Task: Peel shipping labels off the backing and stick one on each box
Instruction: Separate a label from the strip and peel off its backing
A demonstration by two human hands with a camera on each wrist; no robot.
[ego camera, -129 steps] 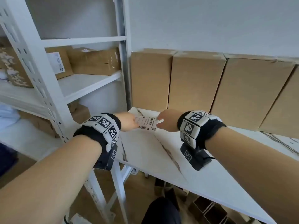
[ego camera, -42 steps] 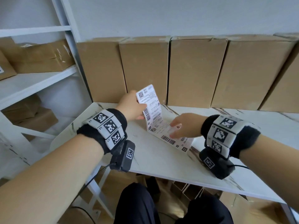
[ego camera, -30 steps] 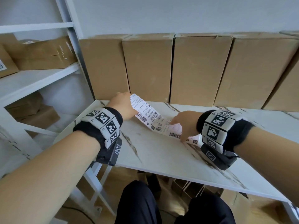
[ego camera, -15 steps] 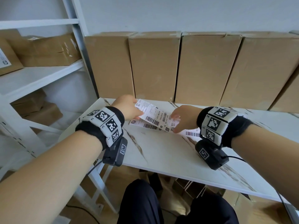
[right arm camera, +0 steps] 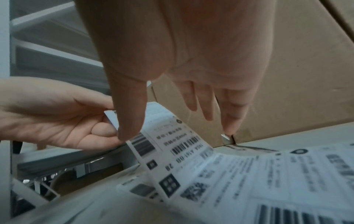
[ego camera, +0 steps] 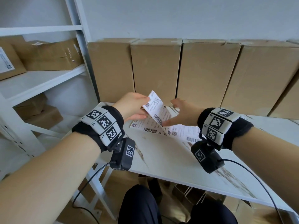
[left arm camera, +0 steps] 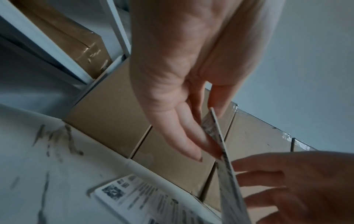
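A white strip of shipping labels [ego camera: 178, 131] lies on the marble table [ego camera: 161, 159], and its left end [ego camera: 155, 104] is folded up off the surface. My left hand [ego camera: 145, 107] pinches that raised end between thumb and fingers; the left wrist view shows the strip's raised end [left arm camera: 214, 128] edge-on in my left hand [left arm camera: 195, 130]. My right hand [ego camera: 174, 112] hovers over the strip with fingers spread, holding nothing; its thumb [right arm camera: 130, 113] hangs beside the raised labels [right arm camera: 182, 144]. Several plain brown boxes [ego camera: 155, 70] stand upright in a row along the wall behind the strip.
A white metal shelf [ego camera: 40, 80] at the left holds taped cardboard boxes [ego camera: 48, 54], one bearing a label [ego camera: 6, 62]. More cardboard boxes [ego camera: 186, 191] sit under the table. My knees [ego camera: 139, 204] are at the table's near edge. Cables hang from both wrist cameras.
My left hand has lifted the strip's end higher, toward the boxes. My right hand has come off the strip and spread its fingers.
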